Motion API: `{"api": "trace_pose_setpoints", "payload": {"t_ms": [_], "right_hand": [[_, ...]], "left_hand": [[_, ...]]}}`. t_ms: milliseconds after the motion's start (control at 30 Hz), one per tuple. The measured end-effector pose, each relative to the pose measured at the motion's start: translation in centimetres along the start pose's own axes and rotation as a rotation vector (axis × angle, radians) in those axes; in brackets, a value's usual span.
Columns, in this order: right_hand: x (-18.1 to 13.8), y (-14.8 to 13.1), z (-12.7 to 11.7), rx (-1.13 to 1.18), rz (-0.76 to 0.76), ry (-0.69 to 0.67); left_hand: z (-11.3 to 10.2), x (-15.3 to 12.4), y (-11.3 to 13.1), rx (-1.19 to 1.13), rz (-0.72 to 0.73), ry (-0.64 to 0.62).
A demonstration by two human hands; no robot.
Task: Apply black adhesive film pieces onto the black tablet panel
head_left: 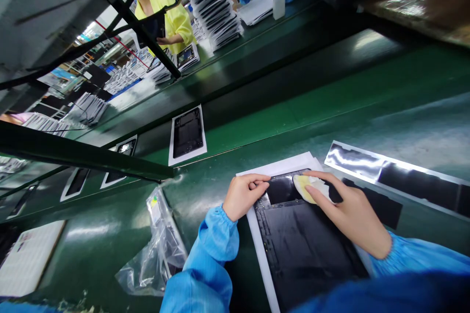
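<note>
Lower right of centre in the frame, we see a black device casing (308, 247) lying on white paper (293, 163), likely to shield it from the green bench (205, 186). The left hand (240, 198) meets its upper-left corner, seemingly to steady it, thumb and forefinger close together; whether they grip, we cannot tell. Thumb and fingers of the right hand (354, 217) clamp a yellow-and-white pad (308, 190) over the casing's top section.
</note>
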State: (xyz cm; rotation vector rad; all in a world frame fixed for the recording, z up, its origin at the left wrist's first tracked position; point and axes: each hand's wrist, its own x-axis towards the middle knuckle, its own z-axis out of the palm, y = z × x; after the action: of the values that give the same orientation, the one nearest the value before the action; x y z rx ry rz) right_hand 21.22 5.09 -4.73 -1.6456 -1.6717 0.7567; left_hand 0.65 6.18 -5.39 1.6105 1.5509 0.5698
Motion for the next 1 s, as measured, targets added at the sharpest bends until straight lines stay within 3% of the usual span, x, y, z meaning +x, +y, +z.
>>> {"api": "trace_pose_setpoints", "payload": {"t_ms": [433,1000], "right_hand": [[-0.1,-0.2,0.2,-0.086,-0.085,0.028],[-0.2,0.1,0.4,-0.097,-0.11,0.034]], "left_hand": [[0.2,-0.7,0.9,0.367,0.119,0.121],[0.2,-0.9,0.8,0.4,0.116,0.106]]}}
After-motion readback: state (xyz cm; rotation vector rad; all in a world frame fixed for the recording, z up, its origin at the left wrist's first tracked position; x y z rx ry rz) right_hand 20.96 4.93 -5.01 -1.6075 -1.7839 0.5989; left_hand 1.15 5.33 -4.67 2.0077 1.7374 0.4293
